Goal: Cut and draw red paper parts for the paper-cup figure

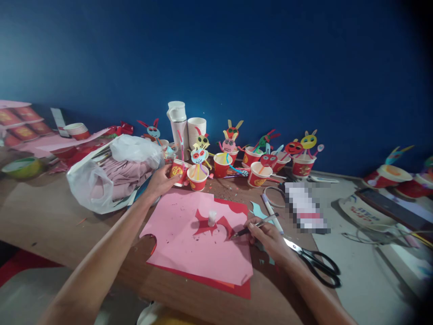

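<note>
My left hand (161,181) reaches forward and grips a red paper cup (178,171) with a stick figure in it, at the near end of a row of decorated cups. My right hand (269,234) rests on the table and pinches a pen (256,225), its tip touching a red paper cut-out (216,225). The cut-out lies on a pink paper sheet (189,243). A small white glue bottle (212,217) stands on the cut-out, between my hands.
Black-handled scissors (318,262) lie right of my right hand. A white plastic bag (111,174) of pink paper sits at left. Several red cups with paper faces (259,174) line the back, with a white flask (177,124), stacked cups (196,128), a phone (392,205).
</note>
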Motion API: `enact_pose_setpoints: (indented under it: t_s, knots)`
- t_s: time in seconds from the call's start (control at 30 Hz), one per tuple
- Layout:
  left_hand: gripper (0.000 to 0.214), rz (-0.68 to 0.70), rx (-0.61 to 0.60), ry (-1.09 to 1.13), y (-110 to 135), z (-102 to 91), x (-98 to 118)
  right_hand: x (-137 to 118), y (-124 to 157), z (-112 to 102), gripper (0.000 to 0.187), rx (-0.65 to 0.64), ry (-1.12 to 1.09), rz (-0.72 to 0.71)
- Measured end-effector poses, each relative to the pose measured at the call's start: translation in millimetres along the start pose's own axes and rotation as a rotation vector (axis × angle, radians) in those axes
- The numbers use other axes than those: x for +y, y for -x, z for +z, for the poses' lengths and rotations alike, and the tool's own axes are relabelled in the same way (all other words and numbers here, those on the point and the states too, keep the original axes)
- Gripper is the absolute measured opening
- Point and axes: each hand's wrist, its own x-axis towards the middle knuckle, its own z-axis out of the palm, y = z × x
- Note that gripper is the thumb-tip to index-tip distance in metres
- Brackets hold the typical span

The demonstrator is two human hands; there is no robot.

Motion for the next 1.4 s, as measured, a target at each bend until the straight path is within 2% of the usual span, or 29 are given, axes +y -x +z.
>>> enact_pose_setpoints:
  t_s: [0.17, 0.37, 0.5, 0.67, 0.87, 0.97, 1.07, 1.2, 1.3, 1.4]
  knots:
    - [0.046, -0.045, -0.081, 0.208, 3.3, -7.7, -2.7, -4.2, 2.1, 1.9, 0.039, 0.009, -0.014, 0.015]
    - [0.025, -0.109, -0.157, 0.44, 8.3, -15.6, -10.9, -5.8, 2.8, 3.7, 0.039, 0.012, -0.025, 0.024]
    - [0.019, -0.116, -0.191, 0.565, 16.5, -19.7, -13.0, -4.9, 5.1, 3.4, 0.038, 0.034, -0.036, -0.008]
    - [0.019, -0.092, -0.213, 0.662, 31.1, -28.5, -18.3, -9.0, 8.3, -0.9, 0.039, 0.082, -0.014, 0.011]
    - [0.023, -0.094, -0.246, 0.733, 42.1, -38.7, -25.2, -18.0, 5.3, -9.0, 0.033, 0.149, -0.033, -0.181]
    - [0.026, -0.105, -0.25, 0.747, 42.2, -39.2, -28.4, -26.3, 4.4, -10.8, 0.029, 0.134, -0.024, -0.15]
    - [0.026, -0.112, -0.239, 0.764, 40.9, -37.4, -31.3, -34.1, -1.4, -10.2, 0.027, 0.109, 0.038, -0.133]
    - [0.024, -0.122, -0.216, 0.791, 40.8, -35.1, -32.2, -42.3, -15.2, -5.3, 0.023, 0.138, 0.159, -0.125]
    - [0.023, -0.133, -0.204, 0.803, 42.1, -34.0, -32.7, -54.1, -16.4, -1.1, 0.025, 0.16, 0.347, -0.131]
    - [0.023, -0.149, -0.192, 0.818, 42.7, -32.6, -35.9, -71.8, -6.6, 4.1, 0.029, 0.248, 0.608, -0.157]
